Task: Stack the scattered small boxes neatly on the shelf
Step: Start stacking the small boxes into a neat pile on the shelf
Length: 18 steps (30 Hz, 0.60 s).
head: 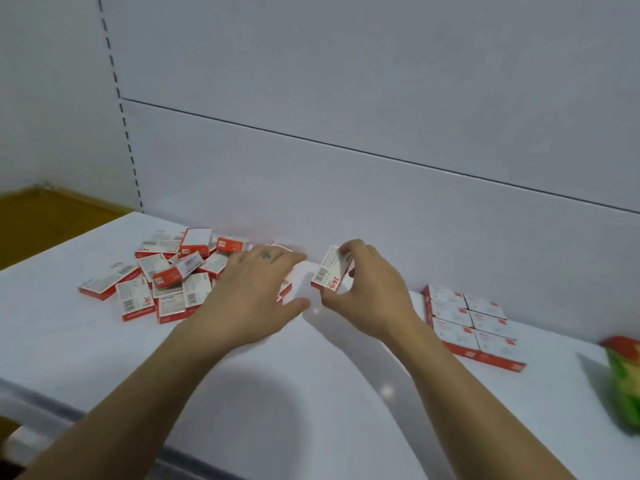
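Note:
A loose heap of small red-and-white boxes (166,271) lies at the back left of the white shelf (311,393). My left hand (256,292) reaches over the heap's right edge, fingers spread and fairly straight, covering some boxes; whether it grips one is hidden. My right hand (367,289) pinches one small box (330,270) between thumb and fingers, tilted, just above the shelf near the back wall. To the right, a neat block of the same boxes (471,323) sits in two rows against the wall.
A green and red packet (623,379) stands at the shelf's right edge. The white back panel (346,168) rises directly behind the boxes. Bare shelf surface lies between the heap and the neat block. A yellow-brown floor (41,223) shows at far left.

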Available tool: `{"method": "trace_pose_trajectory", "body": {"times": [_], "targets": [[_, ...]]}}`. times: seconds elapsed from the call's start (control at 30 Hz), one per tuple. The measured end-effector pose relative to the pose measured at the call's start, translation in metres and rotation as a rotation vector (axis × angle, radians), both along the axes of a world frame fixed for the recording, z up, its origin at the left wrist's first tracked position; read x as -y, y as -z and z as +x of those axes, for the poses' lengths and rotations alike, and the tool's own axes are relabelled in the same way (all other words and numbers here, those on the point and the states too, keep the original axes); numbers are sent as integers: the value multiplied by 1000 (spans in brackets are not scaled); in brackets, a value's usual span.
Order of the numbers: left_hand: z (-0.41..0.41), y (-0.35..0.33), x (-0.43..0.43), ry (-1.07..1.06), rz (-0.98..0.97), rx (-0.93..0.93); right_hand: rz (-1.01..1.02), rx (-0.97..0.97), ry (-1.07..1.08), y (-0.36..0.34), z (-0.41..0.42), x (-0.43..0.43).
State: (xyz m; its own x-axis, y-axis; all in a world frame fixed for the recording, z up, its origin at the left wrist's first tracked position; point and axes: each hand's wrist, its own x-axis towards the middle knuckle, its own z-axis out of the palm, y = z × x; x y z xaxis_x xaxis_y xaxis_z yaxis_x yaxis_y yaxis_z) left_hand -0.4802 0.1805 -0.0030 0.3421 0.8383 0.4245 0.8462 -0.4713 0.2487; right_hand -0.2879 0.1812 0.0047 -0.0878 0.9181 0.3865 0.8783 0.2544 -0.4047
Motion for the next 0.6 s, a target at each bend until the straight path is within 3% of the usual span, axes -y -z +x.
{"method": "trace_pose_trajectory", "body": {"times": [0.37, 0.6], "targets": [[121, -6, -30, 296, -34, -4, 66, -332, 289, -2, 113, 37], [136, 22, -9, 349, -64, 149, 52, -526, 284, 15, 133, 61]]}}
